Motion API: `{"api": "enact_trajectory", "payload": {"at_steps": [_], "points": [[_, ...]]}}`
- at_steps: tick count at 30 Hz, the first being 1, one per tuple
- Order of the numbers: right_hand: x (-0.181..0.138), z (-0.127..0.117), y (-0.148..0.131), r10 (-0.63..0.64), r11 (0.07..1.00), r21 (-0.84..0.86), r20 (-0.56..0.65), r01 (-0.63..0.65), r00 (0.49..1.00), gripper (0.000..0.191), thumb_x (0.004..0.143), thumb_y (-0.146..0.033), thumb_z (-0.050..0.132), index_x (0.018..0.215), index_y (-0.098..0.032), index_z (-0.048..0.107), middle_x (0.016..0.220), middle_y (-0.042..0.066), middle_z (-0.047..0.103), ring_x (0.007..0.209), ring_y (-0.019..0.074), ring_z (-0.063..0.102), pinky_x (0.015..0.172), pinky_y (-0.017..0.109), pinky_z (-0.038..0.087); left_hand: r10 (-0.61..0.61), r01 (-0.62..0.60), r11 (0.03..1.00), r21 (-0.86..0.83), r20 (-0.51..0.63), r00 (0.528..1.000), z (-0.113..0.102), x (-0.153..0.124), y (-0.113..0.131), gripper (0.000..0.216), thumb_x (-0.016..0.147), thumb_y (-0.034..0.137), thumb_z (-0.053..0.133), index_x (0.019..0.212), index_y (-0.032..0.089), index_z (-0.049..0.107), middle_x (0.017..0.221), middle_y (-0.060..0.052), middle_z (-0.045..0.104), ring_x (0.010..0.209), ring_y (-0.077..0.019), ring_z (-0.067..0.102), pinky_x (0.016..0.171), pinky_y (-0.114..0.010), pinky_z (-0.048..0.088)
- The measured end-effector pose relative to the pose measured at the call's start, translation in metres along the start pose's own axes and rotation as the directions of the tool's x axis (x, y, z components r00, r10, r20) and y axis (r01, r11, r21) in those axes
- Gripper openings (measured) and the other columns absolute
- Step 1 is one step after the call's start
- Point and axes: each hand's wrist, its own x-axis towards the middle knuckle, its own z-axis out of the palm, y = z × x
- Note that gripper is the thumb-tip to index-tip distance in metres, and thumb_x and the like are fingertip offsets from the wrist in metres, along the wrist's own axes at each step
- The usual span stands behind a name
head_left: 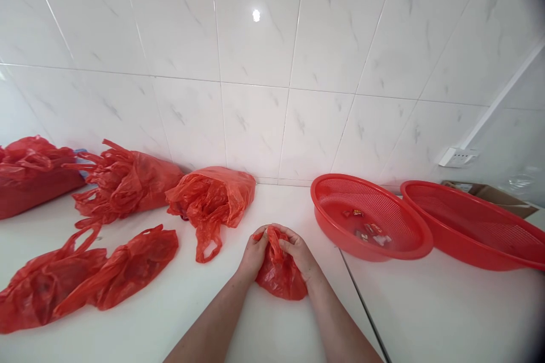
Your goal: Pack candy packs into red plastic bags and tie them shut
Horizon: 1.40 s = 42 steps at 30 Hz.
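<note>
A red plastic bag (281, 281) rests on the white table in front of me, its lower part bulging with contents I cannot see. My left hand (256, 252) grips the gathered top of the bag from the left side. From the right, my right hand (298, 252) is closed on the same gathered top, thumb on the near side. The fingers of both hands are partly hidden behind the plastic.
Right of my hands stands a red plastic basket (419, 249) with several small wrapped pieces (377, 232) inside. A second red basket (460, 252) is beside it. Red bags (136, 181) lie at left, including a crumpled one (238, 187) against the tiled wall (255, 119).
</note>
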Motion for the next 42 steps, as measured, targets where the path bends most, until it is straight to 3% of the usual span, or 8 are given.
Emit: {"api": "enact_trajectory", "payload": {"at_steps": [7, 12, 16, 21, 29, 34, 38, 42], "points": [[0.001, -0.002, -0.001, -0.04, 0.959, -0.282, -0.146, -0.003, 0.988, 0.058, 0.067, -0.025, 0.072, 0.122, -0.028, 0.052, 0.087, -0.001, 0.064, 0.076, 0.0166, 0.061, 0.069, 0.03, 0.049, 0.019, -0.025, 0.997, -0.074, -0.07, 0.997, -0.006, 0.005, -0.011, 0.04, 0.078, 0.043, 0.061, 0.111, 0.02, 0.063, 0.096, -0.006, 0.07, 0.087, -0.0201, 0.065, 0.083, -0.033, 0.047], [0.002, 0.001, 0.001, -0.148, 0.895, -0.442, -0.163, 0.062, 0.975, 0.03, 0.07, -0.023, 0.065, 0.1, -0.024, 0.064, 0.089, 0.002, 0.067, 0.079, 0.0184, 0.06, 0.069, 0.031, 0.047, 0.001, -0.008, 0.973, -0.231, -0.031, 1.0, -0.006, 0.006, -0.013, 0.037, 0.078, 0.042, 0.064, 0.106, 0.018, 0.063, 0.1, -0.008, 0.069, 0.091, -0.0207, 0.065, 0.085, -0.033, 0.047], [0.003, -0.007, 0.011, -0.319, 0.813, -0.577, -0.318, 0.085, 0.893, 0.011, 0.068, -0.018, 0.059, 0.075, -0.024, 0.065, 0.077, 0.0, 0.065, 0.071, 0.0169, 0.056, 0.063, 0.028, 0.041, -0.039, 0.059, 0.961, -0.27, 0.076, 0.996, -0.005, 0.003, -0.01, 0.03, 0.078, 0.039, 0.066, 0.099, 0.017, 0.065, 0.1, -0.009, 0.07, 0.093, -0.0221, 0.064, 0.085, -0.034, 0.047], [0.003, -0.014, 0.014, -0.351, 0.819, -0.565, -0.365, 0.094, 0.862, 0.007, 0.069, -0.021, 0.059, 0.073, -0.024, 0.063, 0.072, -0.002, 0.064, 0.067, 0.0162, 0.054, 0.061, 0.027, 0.04, -0.079, 0.131, 0.952, -0.276, 0.191, 0.978, -0.005, 0.001, -0.01, 0.028, 0.076, 0.035, 0.069, 0.097, 0.017, 0.067, 0.097, -0.009, 0.07, 0.088, -0.0215, 0.065, 0.083, -0.034, 0.047], [0.007, -0.017, 0.007, -0.186, 0.948, -0.308, -0.335, 0.079, 0.924, 0.025, 0.063, -0.017, 0.06, 0.086, -0.021, 0.068, 0.077, 0.0, 0.066, 0.07, 0.0159, 0.058, 0.067, 0.029, 0.045, -0.094, 0.136, 0.952, -0.273, 0.161, 0.983, -0.006, 0.005, -0.012, 0.031, 0.071, 0.036, 0.073, 0.094, 0.017, 0.067, 0.09, -0.007, 0.071, 0.077, -0.0181, 0.066, 0.076, -0.031, 0.048], [0.0, -0.02, -0.002, -0.025, 0.996, 0.075, -0.218, 0.042, 0.976, 0.033, 0.064, -0.021, 0.07, 0.097, -0.02, 0.065, 0.09, 0.003, 0.069, 0.081, 0.0187, 0.063, 0.077, 0.033, 0.048, -0.089, 0.104, 0.954, -0.282, 0.063, 0.994, -0.008, 0.006, -0.01, 0.039, 0.076, 0.046, 0.066, 0.1, 0.016, 0.066, 0.099, -0.01, 0.07, 0.087, -0.0227, 0.066, 0.081, -0.035, 0.049], [-0.002, -0.025, -0.007, -0.028, 0.965, 0.25, -0.19, 0.076, 0.981, 0.027, 0.066, -0.026, 0.074, 0.09, -0.021, 0.063, 0.085, 0.002, 0.069, 0.077, 0.0185, 0.064, 0.076, 0.034, 0.049, 0.05, -0.053, 0.998, -0.023, -0.133, 0.99, -0.013, 0.006, -0.008, 0.046, 0.081, 0.054, 0.055, 0.107, 0.017, 0.066, 0.109, -0.01, 0.067, 0.102, -0.0242, 0.061, 0.092, -0.035, 0.044], [0.002, -0.04, -0.004, -0.068, 0.937, 0.314, -0.262, 0.152, 0.963, 0.023, 0.065, -0.021, 0.075, 0.081, -0.024, 0.059, 0.074, -0.003, 0.066, 0.069, 0.0129, 0.061, 0.068, 0.028, 0.049, 0.284, -0.183, 0.936, 0.302, -0.334, 0.899, -0.023, 0.009, -0.01, 0.042, 0.085, 0.053, 0.047, 0.096, 0.019, 0.07, 0.103, -0.008, 0.068, 0.102, -0.0231, 0.059, 0.092, -0.034, 0.042]]}}
